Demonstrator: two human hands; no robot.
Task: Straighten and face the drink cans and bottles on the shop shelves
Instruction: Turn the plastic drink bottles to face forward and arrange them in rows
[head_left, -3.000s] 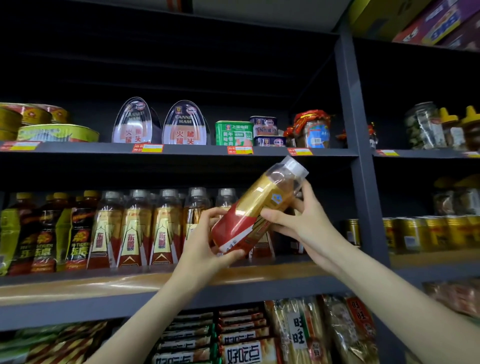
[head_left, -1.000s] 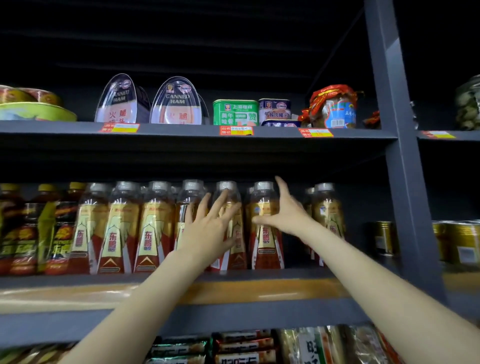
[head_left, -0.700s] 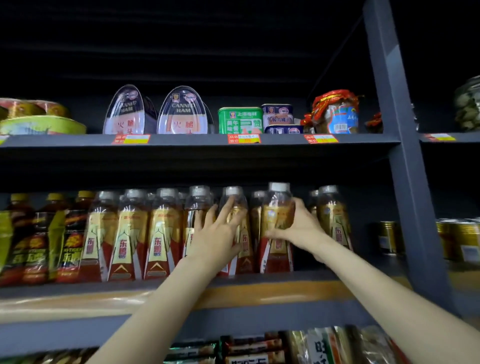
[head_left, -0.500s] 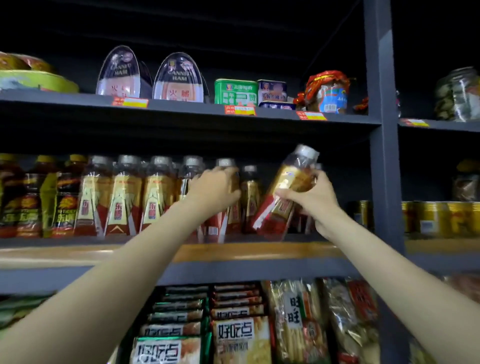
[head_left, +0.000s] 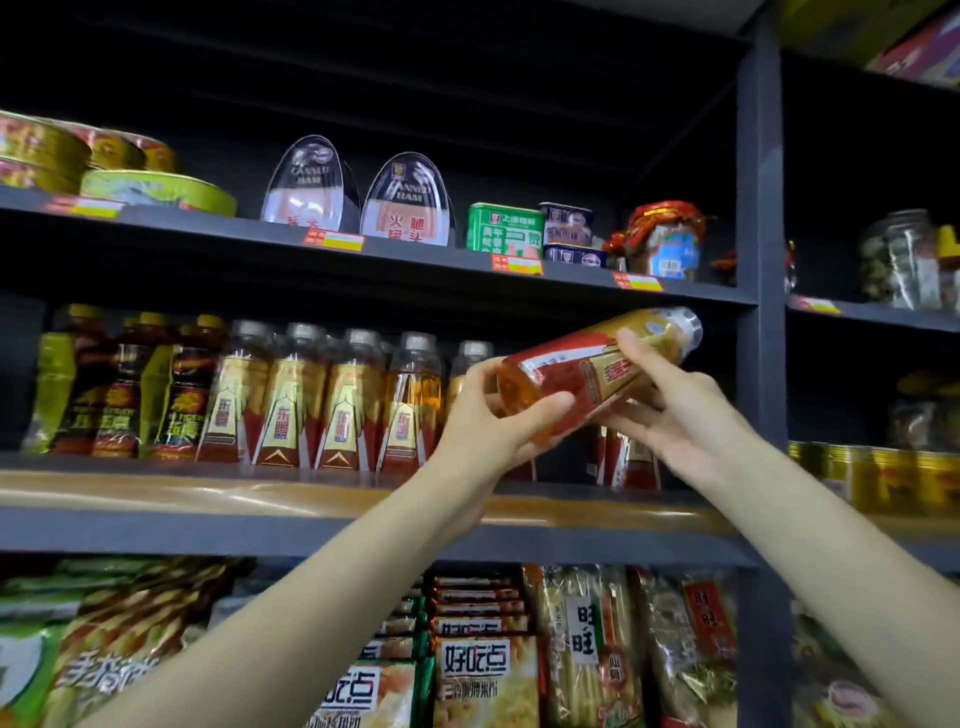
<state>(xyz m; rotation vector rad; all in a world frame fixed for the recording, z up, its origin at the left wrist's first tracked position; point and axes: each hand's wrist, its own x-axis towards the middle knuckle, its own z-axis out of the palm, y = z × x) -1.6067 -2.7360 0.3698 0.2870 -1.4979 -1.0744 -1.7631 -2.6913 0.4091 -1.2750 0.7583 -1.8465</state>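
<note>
- so one drink bottle (head_left: 597, 371) is off the shelf right now, lying almost sideways in the air in front of the middle shelf (head_left: 322, 499), cap end up and to the right, amber liquid visible through the clear base
- left hand (head_left: 493, 415) is wrapped around the bottom end, thumb underneath, fingers curled over the top
- right hand (head_left: 670, 410) has it round the middle, fingers under the label and the thumb laid across the top, so both hands are grasping the same bottle
- behind it the row of matching bottles (head_left: 332, 400) stands upright on the middle shelf, red and gold labels mostly facing out, same amber stuff inside
- further left on that shelf are darker bottles (head_left: 119, 384) with yellow caps, also upright
- a couple more of the red-label ones stand just below the right hand, partly hidden
- top shelf (head_left: 415, 249) has flat round tins (head_left: 156, 189), two oval ham packs (head_left: 358, 195), a green tin (head_left: 504, 228) and a jar with a red wrapped lid (head_left: 665, 239), price tags along the edge
- gold cans (head_left: 883, 475) sit in the next bay to the right, past the dark upright post (head_left: 758, 260)
- bottom level is all snack bags (head_left: 488, 675), contents can't really be made out
- shelving is dark grey metal, with a shiny tan strip along the front of the middle shelf
</note>
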